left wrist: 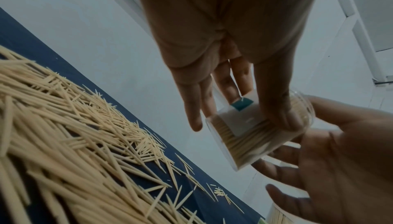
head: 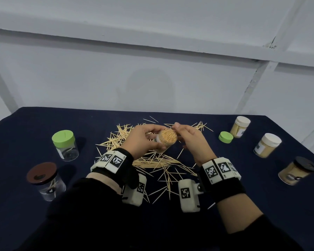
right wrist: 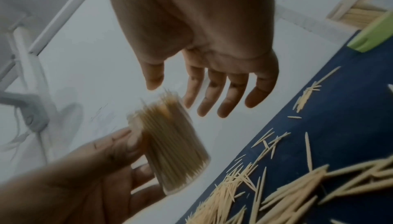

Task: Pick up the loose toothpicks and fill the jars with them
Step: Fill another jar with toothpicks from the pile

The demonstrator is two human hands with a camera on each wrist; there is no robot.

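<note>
Dark blue tablecloth strewn with loose toothpicks, full lidless jar raised above the pile, gripped by left hand, right hand beside it, fingers relaxed, holding nothing, green lid to the right.

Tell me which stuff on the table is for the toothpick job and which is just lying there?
For the job:
- clear plastic jar packed with toothpicks, in the left hand's grip
- open right hand
- loose wooden toothpicks
- loose green plastic lid
- nearly empty green-lidded and brown-lidded jars

Just lying there:
- dark blue tablecloth
- grey wall
</note>
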